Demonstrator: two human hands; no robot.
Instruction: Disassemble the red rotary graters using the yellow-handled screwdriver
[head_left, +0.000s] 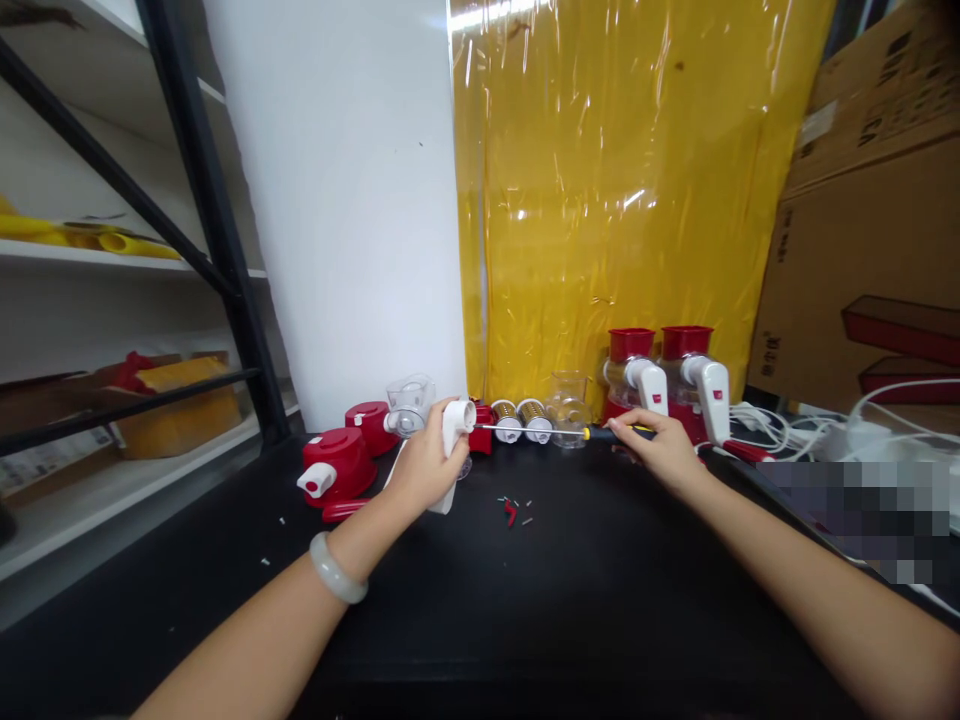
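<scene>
Red base [343,462] seen just left of left hand [424,464]; white crank arm [453,422] clasped by it; small red part [511,514] and screws [528,521] scattered below, between both grips; screwdriver [587,433] grasped in right hand [661,452], shaft aimed left at crank arm's round end, contact unclear

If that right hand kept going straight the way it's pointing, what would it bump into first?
Its screwdriver leads the right hand, so the tip would likely meet the round end of the white part in the left hand; whether they already touch is unclear.
</scene>
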